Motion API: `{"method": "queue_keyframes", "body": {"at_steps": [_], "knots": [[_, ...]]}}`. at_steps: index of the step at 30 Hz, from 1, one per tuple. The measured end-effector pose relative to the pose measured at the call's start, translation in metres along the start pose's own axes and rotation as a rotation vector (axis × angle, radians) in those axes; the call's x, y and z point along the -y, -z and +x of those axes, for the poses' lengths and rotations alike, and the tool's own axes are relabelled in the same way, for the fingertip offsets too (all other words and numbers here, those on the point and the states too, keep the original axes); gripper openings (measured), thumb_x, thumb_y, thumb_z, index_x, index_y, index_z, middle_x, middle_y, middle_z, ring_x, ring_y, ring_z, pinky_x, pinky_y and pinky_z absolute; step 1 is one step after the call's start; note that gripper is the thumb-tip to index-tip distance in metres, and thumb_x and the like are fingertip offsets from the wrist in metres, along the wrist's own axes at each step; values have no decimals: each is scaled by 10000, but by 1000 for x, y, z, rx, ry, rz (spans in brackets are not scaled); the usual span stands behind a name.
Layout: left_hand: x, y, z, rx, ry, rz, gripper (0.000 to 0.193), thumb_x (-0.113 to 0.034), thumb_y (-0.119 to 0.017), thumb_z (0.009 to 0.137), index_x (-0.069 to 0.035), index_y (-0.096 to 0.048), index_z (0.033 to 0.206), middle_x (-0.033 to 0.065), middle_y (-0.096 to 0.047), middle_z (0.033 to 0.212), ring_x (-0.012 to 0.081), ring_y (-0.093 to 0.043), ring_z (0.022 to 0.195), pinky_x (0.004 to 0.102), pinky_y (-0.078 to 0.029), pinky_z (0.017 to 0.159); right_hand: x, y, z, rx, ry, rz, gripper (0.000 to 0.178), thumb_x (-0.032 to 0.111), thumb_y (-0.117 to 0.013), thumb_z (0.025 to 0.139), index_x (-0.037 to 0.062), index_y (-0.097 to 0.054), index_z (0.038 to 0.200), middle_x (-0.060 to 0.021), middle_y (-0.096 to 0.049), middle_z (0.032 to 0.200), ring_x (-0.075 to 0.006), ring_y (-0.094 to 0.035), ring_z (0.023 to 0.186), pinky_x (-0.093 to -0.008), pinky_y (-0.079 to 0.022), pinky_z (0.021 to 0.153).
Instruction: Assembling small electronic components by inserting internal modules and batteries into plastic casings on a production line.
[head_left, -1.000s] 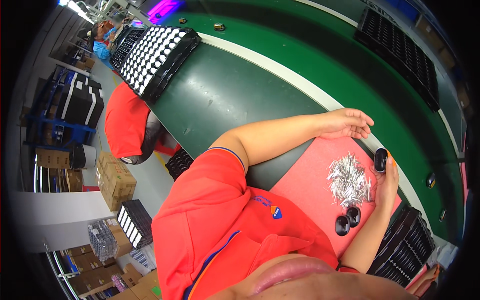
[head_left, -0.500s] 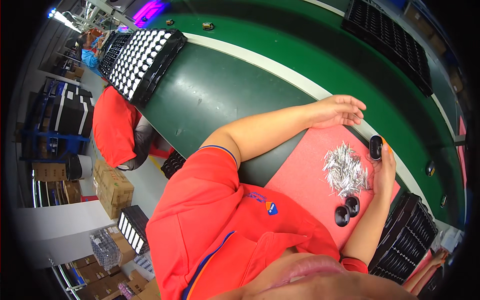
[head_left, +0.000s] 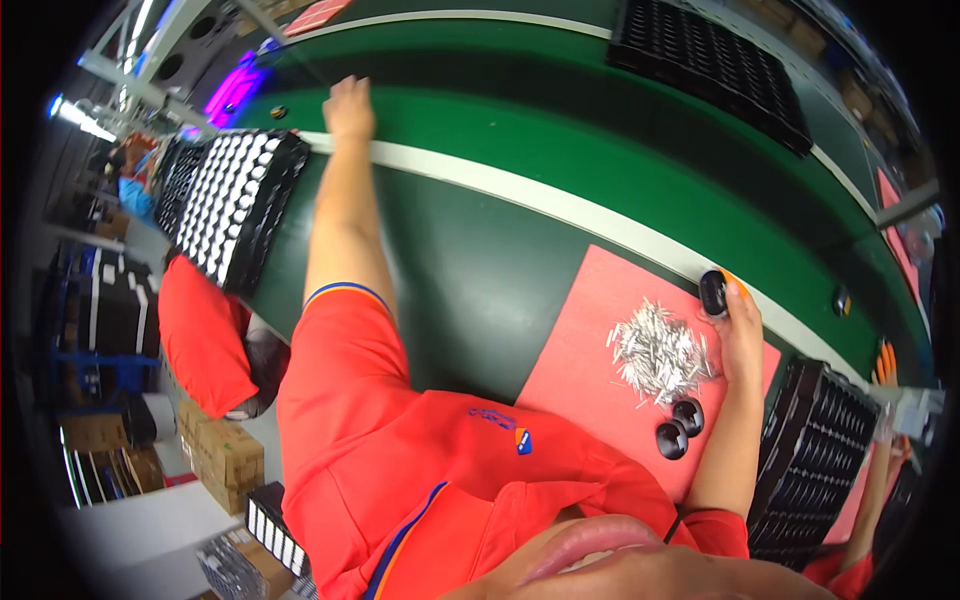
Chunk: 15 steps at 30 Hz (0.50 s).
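My left hand (head_left: pixel 350 108) reaches far out to the upper left, over the green conveyor belt (head_left: pixel 480 120). Its fingers are bunched and bent down, and whatever lies beneath them is hidden. At the right, my right hand (head_left: pixel 740 335) grips a glossy black oval case (head_left: pixel 713 292) over the edge of a pink mat (head_left: pixel 560 370); orange covers a fingertip. Beside that hand, a loose pile of small silvery-white strips (head_left: pixel 655 350) rests on the mat. Two more black cases, a farther one (head_left: pixel 688 415) and a nearer one (head_left: pixel 671 439), lie close together near my right forearm.
A black tray with white round pieces (head_left: pixel 225 195) stands at the left, near a person in red (head_left: pixel 205 340). Black trays are stacked (head_left: pixel 815 450) at the right; another tray (head_left: pixel 710 70) lies across the belt. Small items (head_left: pixel 279 112) sit on the belt. Another person's orange-tipped hand (head_left: pixel 886 362) shows far right.
My left hand has swung from beside the mat to the far upper left over the belt. The right hand still holds its case. The whole view has shifted.
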<state>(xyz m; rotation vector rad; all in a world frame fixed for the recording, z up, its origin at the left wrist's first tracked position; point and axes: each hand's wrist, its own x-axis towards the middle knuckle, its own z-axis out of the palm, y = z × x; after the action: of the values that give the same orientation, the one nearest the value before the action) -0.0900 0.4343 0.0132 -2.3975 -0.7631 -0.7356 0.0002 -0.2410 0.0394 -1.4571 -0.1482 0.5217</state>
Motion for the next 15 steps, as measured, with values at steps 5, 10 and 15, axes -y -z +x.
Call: {"method": "queue_keyframes", "body": {"at_steps": [5, 10, 15], "knots": [[75, -33, -23, 378, 194, -307, 423, -135, -456, 902, -157, -425, 1324, 165, -431, 1361, 346, -418, 1264, 454, -385, 1015, 7, -12, 5, 21, -8, -7, 447, 310, -490, 983, -20, -512, 1284, -86, -580, 1159, -149, -570, 990, -308, -528, 780], [32, -18, -9, 340, 110, -216, 348, -375, -620, 871, -77, -578, 1045, 172, -592, 1063, 367, -585, 1002, 461, -485, 824, 4, -2, 3, -27, 7, -33, 440, 308, -498, 979, 8, -515, 1301, -85, -569, 1192, -152, -558, 1034, -304, -524, 785], [-87, 33, -8, 116, 221, -1247, 381, -294, -695, 869, 24, -602, 1057, 93, -669, 946, 136, -622, 867, 264, -487, 803, 3, -2, 2, -43, 24, -109, 454, 318, -523, 966, 24, -501, 1312, -84, -523, 1237, -130, -549, 1010, -272, -523, 754]]}}
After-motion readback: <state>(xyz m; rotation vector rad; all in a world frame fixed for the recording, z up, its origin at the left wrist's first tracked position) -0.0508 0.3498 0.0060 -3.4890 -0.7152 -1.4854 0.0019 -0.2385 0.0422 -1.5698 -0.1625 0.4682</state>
